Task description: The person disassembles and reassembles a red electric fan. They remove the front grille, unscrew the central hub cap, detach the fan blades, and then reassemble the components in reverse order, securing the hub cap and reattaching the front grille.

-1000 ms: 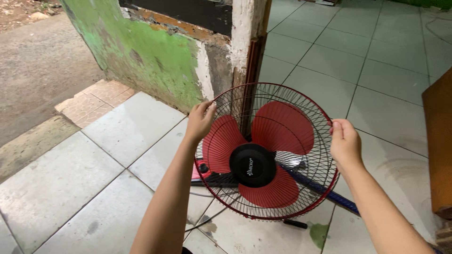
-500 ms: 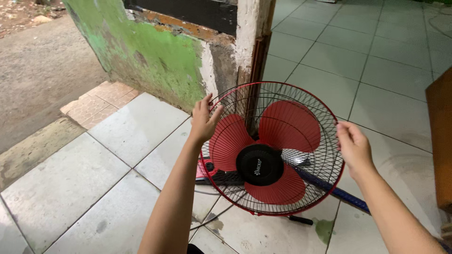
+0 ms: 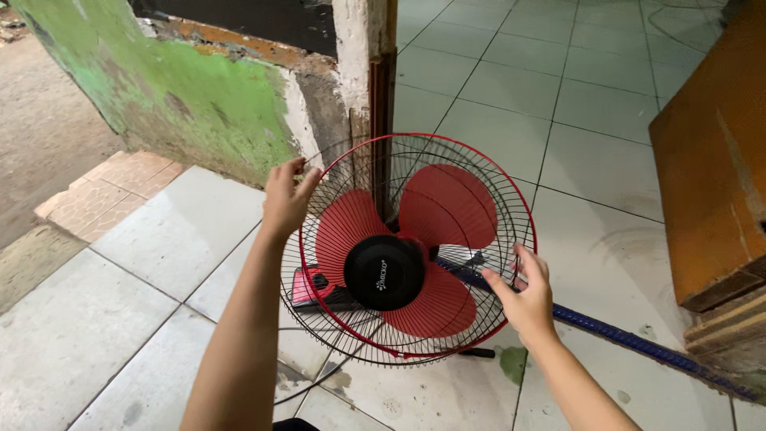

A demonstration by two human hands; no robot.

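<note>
A red electric fan (image 3: 407,251) stands in front of me, with red blades, a black hub and a round wire guard with a red rim. My left hand (image 3: 286,195) grips the guard's upper left edge, and the front grille looks lifted slightly away from the rim there. My right hand (image 3: 523,295) rests on the guard's lower right rim, fingers spread over the wires.
A blue pole (image 3: 638,343) lies on the white floor tiles (image 3: 159,255) behind the fan. A green peeling wall (image 3: 183,96) and a white pillar (image 3: 355,72) stand at the back left. An orange-brown wooden cabinet (image 3: 718,160) is at the right.
My right hand slid down the rim from the upper right to the lower right. My left hand stayed on the upper left edge, and the view moved closer to the fan.
</note>
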